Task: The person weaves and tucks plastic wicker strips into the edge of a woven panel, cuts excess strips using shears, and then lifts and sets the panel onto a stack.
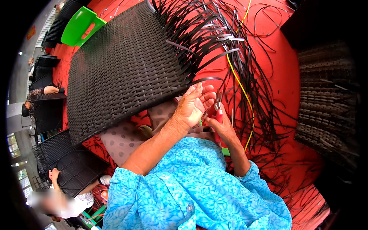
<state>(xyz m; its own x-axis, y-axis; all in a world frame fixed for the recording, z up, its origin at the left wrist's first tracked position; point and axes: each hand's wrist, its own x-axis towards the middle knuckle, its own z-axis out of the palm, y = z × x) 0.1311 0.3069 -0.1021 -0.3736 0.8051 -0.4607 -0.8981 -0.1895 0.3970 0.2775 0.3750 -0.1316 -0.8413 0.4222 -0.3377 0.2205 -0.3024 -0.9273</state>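
A black woven panel [126,61] of flat plastic strips lies tilted across my lap, with a fringe of loose strip ends [203,34] along its right side. My left hand [191,105] is palm up beside the panel's near right corner, its fingers apart and loosely curled, with nothing plainly held. One loose strip [209,78] curves out just above its fingertips. To the right, my right hand [227,128] is closed around red-handled pliers [219,115]. Their metal jaws point up, close to my left fingertips.
Black strips [264,115] lie heaped on the red floor [283,76], with a yellow cord [240,82] running through them. A green plastic seat [80,27] stands at the far left. Another woven piece [326,103] is at right. Co-workers sit at left, one person's hand [54,174] on dark woven work.
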